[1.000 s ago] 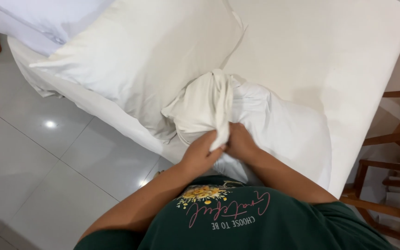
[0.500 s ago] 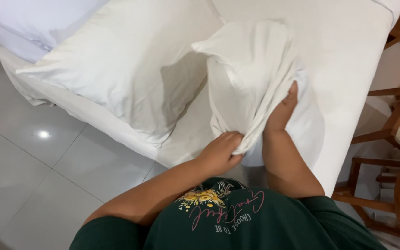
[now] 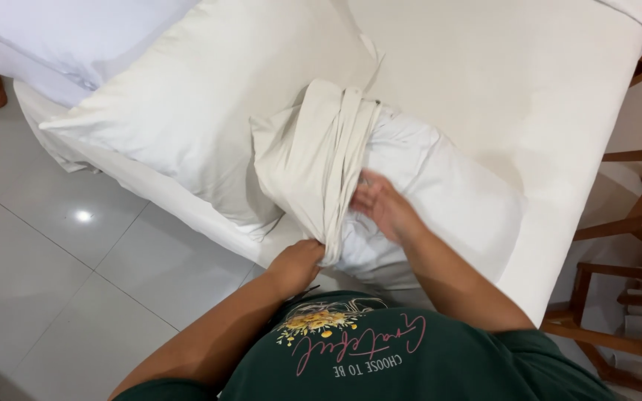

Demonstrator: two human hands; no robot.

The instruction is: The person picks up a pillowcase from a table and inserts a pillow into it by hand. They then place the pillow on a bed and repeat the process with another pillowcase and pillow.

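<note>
A white pillow [image 3: 447,200] lies on the near edge of the bed [image 3: 529,82]. A cream pillowcase [image 3: 310,160] is bunched over its left end, with the open hem gathered in folds. My left hand [image 3: 299,263] grips the lower edge of that bunched hem. Fingers spread, my right hand [image 3: 380,204] rests flat on the bare pillow just beside the hem. My green shirt fills the bottom of the view.
A second cream-cased pillow [image 3: 209,104] lies to the left on the bed, with a white pillow [image 3: 76,33] beyond it at the top left. Wooden chairs [image 3: 633,245] stand at the right. Pale floor tiles [image 3: 53,275] lie to the left.
The pillow was held up off the bed half a second ago; now it lies flat. The pillowcase is bunched over its left end and my right hand has moved onto the bare pillow.
</note>
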